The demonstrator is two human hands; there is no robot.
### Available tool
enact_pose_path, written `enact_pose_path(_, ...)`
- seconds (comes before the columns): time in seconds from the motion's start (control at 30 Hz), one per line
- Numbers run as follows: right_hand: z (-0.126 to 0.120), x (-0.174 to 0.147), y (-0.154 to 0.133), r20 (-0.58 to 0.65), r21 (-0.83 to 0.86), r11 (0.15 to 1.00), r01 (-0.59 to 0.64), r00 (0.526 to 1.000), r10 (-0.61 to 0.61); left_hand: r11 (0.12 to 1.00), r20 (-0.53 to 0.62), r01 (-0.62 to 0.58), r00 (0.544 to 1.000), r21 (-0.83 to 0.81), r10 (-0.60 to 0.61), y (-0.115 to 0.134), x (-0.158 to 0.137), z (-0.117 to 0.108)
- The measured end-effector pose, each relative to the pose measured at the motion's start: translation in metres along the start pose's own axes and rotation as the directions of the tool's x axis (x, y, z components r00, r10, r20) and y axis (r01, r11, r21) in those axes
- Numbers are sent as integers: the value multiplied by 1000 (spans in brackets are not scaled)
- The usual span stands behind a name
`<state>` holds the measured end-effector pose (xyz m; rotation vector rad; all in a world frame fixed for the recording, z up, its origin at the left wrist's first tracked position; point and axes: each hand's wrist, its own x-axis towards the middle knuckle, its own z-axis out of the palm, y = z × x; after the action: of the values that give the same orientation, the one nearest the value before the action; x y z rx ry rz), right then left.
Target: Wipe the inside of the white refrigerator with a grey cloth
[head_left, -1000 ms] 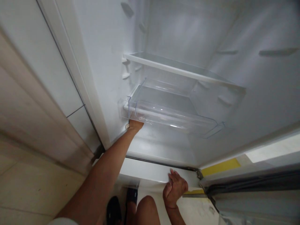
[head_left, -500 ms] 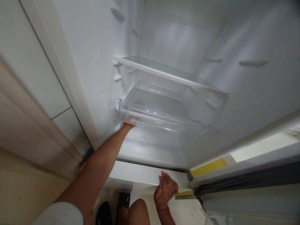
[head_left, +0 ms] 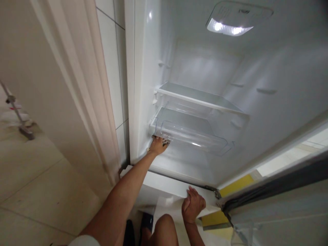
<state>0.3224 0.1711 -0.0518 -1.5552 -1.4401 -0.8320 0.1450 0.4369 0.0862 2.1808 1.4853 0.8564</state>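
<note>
My left hand (head_left: 157, 147) is inside the fridge compartment, low at the left, under the front of a clear plastic drawer (head_left: 194, 138). It is closed on a crumpled dark-and-white patterned cloth (head_left: 166, 142), which shows beside the fingers. A glass shelf (head_left: 179, 118) lies behind and below the drawer's clear front. At the front ledge (head_left: 169, 183) of the fridge, my right hand (head_left: 194, 204) is loosely curled, with no object visible in it. Whether its fingertips press on the ledge is hard to tell.
Higher up is another glass shelf (head_left: 200, 95), with a lit lamp (head_left: 230, 29) in the ceiling. The fridge door (head_left: 279, 208) stands open at the right, its dark gasket (head_left: 271, 182) showing. A pale door frame (head_left: 99, 102) and tiled wall (head_left: 110, 65) border the left.
The view has swung left and up, bringing the lamp into sight. My left hand has come out from behind the drawer front, showing the cloth. My right hand keeps its place at the ledge.
</note>
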Motion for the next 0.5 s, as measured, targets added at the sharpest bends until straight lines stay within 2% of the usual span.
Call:
enact_pose_path(0.27,-4,-1,3,55,-14,1000,-11,998,12,973,94,-6,995,-232,29,-4,-33,-16)
enact_pose_path(0.5,-8,2,3,69,-63,997,40,997,-36,881,146,75,989,-467,-7,-12,-37,-25)
